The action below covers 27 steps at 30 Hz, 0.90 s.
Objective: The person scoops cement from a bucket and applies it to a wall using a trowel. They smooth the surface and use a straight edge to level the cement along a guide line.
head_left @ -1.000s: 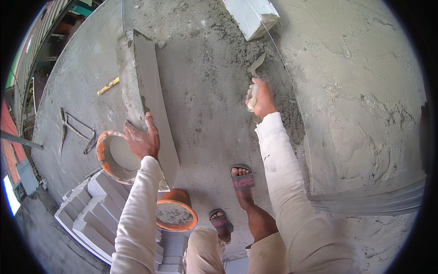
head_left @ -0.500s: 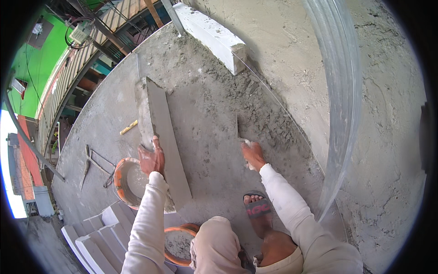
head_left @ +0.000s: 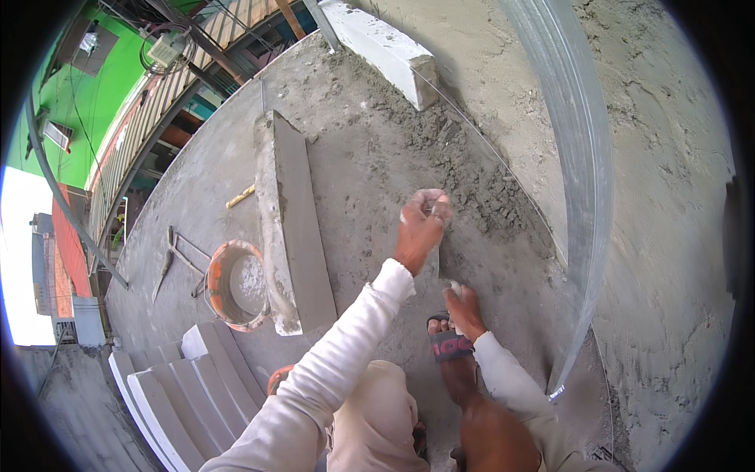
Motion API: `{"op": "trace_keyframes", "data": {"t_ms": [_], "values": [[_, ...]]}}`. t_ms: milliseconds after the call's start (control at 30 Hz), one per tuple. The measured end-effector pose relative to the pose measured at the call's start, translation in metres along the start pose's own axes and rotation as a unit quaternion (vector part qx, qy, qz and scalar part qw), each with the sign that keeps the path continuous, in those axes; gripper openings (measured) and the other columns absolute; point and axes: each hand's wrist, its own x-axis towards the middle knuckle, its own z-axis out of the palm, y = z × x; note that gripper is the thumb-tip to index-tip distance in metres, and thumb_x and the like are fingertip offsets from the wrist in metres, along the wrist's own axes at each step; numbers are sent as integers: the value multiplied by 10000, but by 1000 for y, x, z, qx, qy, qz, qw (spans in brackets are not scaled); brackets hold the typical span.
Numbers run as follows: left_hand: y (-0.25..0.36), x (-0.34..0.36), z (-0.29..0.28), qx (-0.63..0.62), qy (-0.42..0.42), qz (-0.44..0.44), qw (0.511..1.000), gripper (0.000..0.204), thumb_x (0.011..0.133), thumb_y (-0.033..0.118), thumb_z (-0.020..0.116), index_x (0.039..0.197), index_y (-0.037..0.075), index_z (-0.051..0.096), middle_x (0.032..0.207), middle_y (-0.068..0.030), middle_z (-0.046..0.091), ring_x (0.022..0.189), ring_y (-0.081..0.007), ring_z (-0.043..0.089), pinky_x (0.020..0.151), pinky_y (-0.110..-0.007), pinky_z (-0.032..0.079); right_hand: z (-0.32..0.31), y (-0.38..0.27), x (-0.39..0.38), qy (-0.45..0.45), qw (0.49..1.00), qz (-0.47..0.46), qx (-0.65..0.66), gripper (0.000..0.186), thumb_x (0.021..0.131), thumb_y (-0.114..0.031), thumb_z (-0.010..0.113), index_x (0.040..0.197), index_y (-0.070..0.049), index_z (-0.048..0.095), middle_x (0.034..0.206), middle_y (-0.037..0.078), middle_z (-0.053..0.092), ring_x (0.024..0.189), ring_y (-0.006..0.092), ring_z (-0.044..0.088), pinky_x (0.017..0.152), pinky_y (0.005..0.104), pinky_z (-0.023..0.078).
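One trowel [head_left: 440,266] in RH [head_left: 466,311], LH [head_left: 424,226] nr mortar [head_left: 491,189].

The floor [head_left: 362,165] is matt grey concrete, gritty in patches, roughening into coarse, crumbly mortar [head_left: 472,177]. The wall [head_left: 668,204] has a dull plaster skin, uneven and pitted. The curved grey strip [head_left: 580,197] looks smooth and slightly glossy, metal or plastic, hard to tell. The long block [head_left: 307,228] is matt and smooth on its broad face, crusted with mortar on the narrow one. The white block [head_left: 381,47] is smooth-sided with a rough end. The orange bucket [head_left: 218,291] is plastic, smeared with dull mortar. The trowel [head_left: 440,263] has a thin metal blade. Sleeves [head_left: 334,366] and trousers [head_left: 373,417] are soft, matt cloth
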Motion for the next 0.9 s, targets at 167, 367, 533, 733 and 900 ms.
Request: {"op": "trace_keyframes", "data": {"t_ms": [167, 367, 533, 733, 900], "values": [[43, 20, 90, -292, -98, -60, 950, 604, 1131, 333, 576, 1590, -38, 445, 1421, -156, 677, 1215, -278, 703, 1018, -377, 539, -3, -9, -8, -55, 995, 46, 67, 318, 974, -265, 661, 969, 52, 660, 810, 112, 685, 656, 203, 650, 594, 392, 527], [41, -6, 40, 60, -67, 50, 995, 410, 1124, 313, 616, 1277, -51, 726, 964, -110, 784, 759, -189, 736, 684, -317, 573, -16, -28, -29, -57, 991, 109, 46, 273, 973, -235, 675, 956, 35, 634, 764, 67, 627, 566, 157, 622, 477, 349, 501], [38, -53, -84, 135, 30, 14, 990, 506, 1084, 459, 692, 976, -25, 794, 596, 15, 581, 482, -70, 527, 462, -286, 416, -12, -31, -34, -74, 993, 93, 7, 249, 993, -225, 685, 984, 21, 648, 766, 53, 628, 566, 145, 609, 475, 346, 503], [9, -121, -209, 163, 294, 31, 941, 739, 1031, 648, 662, 602, 46, 674, 522, 73, 395, 515, -82, 365, 537, -316, 292, -26, -59, -49, -126, 979, 125, -101, 254, 1011, -237, 702, 991, 11, 646, 773, 45, 639, 597, 129, 607, 495, 335, 504], [-34, -163, -278, 210, 410, 4, 888, 642, 997, 626, 711, 832, 7, 756, 666, 5, 532, 631, -117, 485, 632, -323, 389, -43, -69, -62, -136, 960, 112, -217, 259, 1015, -243, 715, 979, 1, 635, 762, 39, 623, 594, 122, 581, 493, 331, 490]]}}
